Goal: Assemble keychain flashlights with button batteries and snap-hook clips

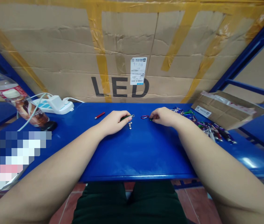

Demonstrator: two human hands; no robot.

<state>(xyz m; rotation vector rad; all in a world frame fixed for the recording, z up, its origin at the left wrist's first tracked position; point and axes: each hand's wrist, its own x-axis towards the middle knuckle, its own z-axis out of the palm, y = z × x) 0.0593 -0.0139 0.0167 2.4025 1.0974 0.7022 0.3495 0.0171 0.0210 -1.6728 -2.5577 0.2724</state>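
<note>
My left hand lies low over the blue table, its fingers closed round a slim dark green tube with a small metal clip at its right end. Several small silver button cells are just below those fingertips. To the right, the thumb and fingers of my right hand are pinched at the tabletop on a small dark piece, too hidden to name. Beside these fingertips lies a reddish-purple carabiner. A slim red tube with a silver end rests left of my left hand.
A pile of coloured metal tubes and carabiners lies right of my right arm, before an open cardboard box. At left are a white power strip and leaning bottles. A large taped carton backs the table.
</note>
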